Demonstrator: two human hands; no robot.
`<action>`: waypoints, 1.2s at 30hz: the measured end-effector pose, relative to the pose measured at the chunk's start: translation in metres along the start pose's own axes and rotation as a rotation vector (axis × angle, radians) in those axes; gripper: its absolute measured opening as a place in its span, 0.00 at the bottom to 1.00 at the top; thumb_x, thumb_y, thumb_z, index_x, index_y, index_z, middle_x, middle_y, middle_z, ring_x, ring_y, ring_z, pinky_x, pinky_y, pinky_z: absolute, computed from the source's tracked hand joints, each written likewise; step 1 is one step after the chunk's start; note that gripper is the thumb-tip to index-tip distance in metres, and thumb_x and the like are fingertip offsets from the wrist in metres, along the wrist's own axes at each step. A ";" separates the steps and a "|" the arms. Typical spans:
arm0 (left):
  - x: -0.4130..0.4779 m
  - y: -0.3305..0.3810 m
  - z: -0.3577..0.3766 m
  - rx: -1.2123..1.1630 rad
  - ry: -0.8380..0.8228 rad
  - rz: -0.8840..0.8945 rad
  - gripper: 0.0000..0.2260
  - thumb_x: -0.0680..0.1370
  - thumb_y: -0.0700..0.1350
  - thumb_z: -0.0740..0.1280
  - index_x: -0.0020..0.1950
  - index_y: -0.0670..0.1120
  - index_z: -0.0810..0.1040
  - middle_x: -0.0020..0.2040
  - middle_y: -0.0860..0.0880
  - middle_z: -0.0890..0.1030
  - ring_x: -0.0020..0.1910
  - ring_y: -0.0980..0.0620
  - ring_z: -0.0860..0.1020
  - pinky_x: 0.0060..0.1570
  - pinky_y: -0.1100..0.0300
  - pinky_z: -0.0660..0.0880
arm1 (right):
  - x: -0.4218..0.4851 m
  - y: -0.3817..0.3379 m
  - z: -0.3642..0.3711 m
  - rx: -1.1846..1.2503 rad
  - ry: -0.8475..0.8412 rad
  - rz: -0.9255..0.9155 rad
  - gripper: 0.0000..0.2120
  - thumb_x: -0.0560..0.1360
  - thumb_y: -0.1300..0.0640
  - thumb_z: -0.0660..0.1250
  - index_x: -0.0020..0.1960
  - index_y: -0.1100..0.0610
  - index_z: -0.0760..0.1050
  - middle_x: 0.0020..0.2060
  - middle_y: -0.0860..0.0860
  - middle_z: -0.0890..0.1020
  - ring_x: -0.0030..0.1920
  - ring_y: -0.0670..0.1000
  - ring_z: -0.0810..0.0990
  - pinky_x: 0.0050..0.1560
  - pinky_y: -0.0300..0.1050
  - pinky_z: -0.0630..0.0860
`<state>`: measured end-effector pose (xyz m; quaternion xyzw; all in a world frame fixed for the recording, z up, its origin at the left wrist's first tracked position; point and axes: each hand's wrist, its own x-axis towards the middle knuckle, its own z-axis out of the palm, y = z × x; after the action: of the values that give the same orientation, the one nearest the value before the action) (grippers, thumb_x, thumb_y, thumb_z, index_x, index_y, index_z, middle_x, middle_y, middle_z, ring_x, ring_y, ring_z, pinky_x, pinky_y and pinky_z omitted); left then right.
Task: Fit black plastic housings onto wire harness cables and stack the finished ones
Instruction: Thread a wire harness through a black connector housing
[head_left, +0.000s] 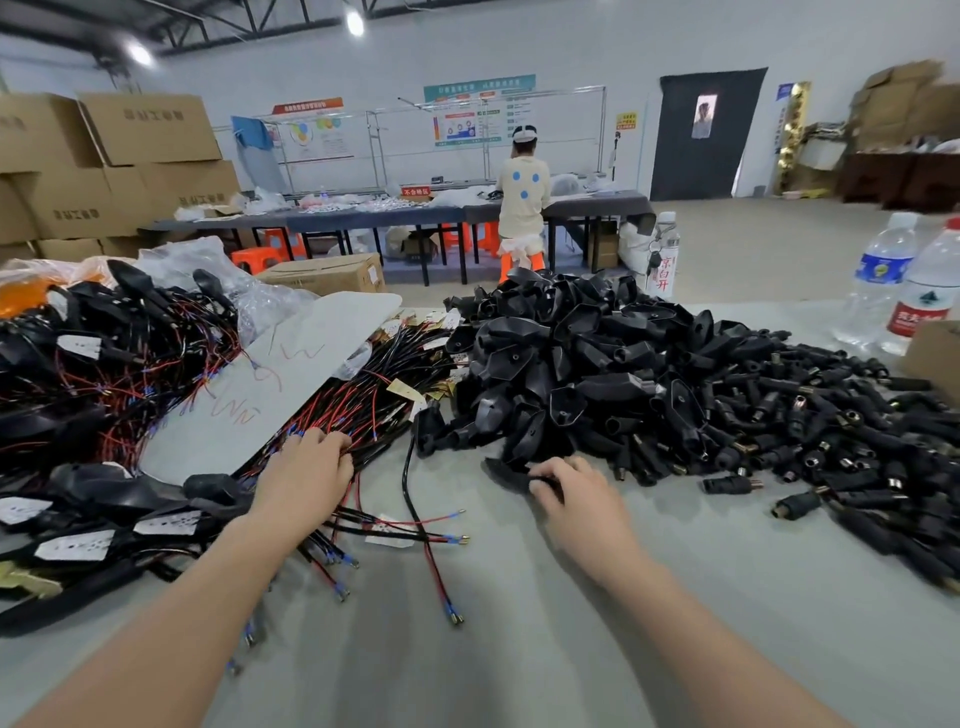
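Our left hand (306, 480) grasps thin red-and-black harness cables (379, 400), centre-left on the matte grey table (519, 649). Our right hand (576, 493) grips one glossy, tapered black housing (506, 474) at the housing heap's (545, 364) near edge.

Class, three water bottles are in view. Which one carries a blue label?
The middle water bottle, standing beside the red-labelled bottle at the right edge. The third bottle, farther left, has a white label with red characters.

Left hand (306, 470), right hand (576, 491): both curled.
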<state>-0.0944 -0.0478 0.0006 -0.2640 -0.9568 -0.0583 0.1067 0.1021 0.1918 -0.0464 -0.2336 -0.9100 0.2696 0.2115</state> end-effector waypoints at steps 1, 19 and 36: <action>0.004 0.003 0.004 0.047 -0.019 -0.017 0.16 0.84 0.50 0.56 0.70 0.49 0.72 0.64 0.46 0.74 0.64 0.43 0.71 0.60 0.50 0.70 | -0.001 0.001 -0.003 0.122 0.001 0.010 0.08 0.83 0.50 0.61 0.58 0.46 0.78 0.54 0.46 0.77 0.55 0.48 0.76 0.61 0.47 0.71; 0.019 0.042 -0.076 -0.586 0.271 -0.096 0.11 0.84 0.52 0.56 0.52 0.47 0.73 0.41 0.51 0.77 0.40 0.50 0.74 0.39 0.53 0.66 | -0.032 0.017 -0.047 1.683 0.052 0.530 0.10 0.83 0.59 0.61 0.57 0.57 0.81 0.37 0.55 0.84 0.39 0.56 0.84 0.43 0.54 0.84; -0.100 0.170 -0.019 -1.065 -0.303 -0.103 0.09 0.84 0.48 0.58 0.48 0.49 0.74 0.26 0.55 0.71 0.22 0.57 0.66 0.24 0.60 0.63 | -0.068 0.024 -0.067 1.574 -0.299 0.583 0.11 0.79 0.52 0.66 0.49 0.55 0.86 0.49 0.53 0.86 0.31 0.50 0.80 0.26 0.41 0.75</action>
<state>0.0806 0.0445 0.0044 -0.2399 -0.8113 -0.5007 -0.1831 0.1983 0.1994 -0.0265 -0.2053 -0.3792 0.8953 0.1118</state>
